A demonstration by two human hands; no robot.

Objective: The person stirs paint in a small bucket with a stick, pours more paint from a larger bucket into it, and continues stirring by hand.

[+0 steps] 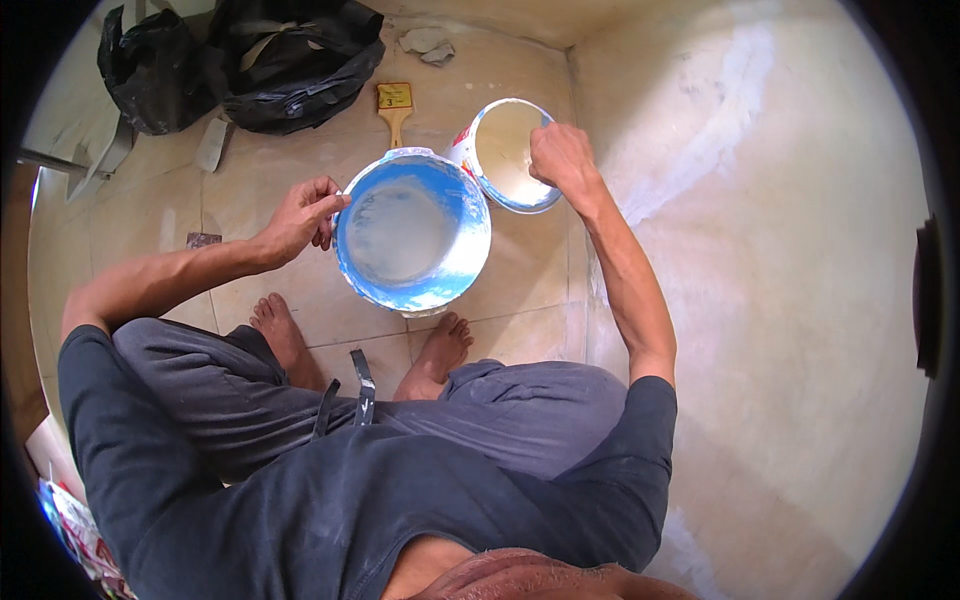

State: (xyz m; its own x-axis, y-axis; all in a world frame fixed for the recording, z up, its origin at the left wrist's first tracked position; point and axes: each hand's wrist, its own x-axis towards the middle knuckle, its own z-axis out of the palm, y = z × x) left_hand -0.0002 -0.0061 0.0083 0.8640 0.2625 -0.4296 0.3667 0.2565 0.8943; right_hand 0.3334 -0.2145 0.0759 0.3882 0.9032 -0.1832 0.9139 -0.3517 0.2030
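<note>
My left hand (308, 214) pinches the left rim of a blue bucket (463, 205), thumb over the edge and fingers beside the outer wall. Pale whitish material (402, 230) lies in its bottom, and white smears mark the wall and rim. A smaller white bucket (517, 203) with red and blue on its outside stands behind and to the right, close against the blue one. Cream-coloured material (505, 145) shows inside. Closed in a fist, my right hand (560, 158) is on that bucket's right rim; its fingertips are mostly hidden.
Just behind the buckets lies a flat paintbrush (396, 110) with a wooden handle. Black plastic bags (295, 70) sit at the far left, near a pale scraper-like piece (212, 145). A crumpled rag (428, 45) lies farther back. The wall (760, 300) rises on the right. My bare feet (440, 358) are before the blue bucket.
</note>
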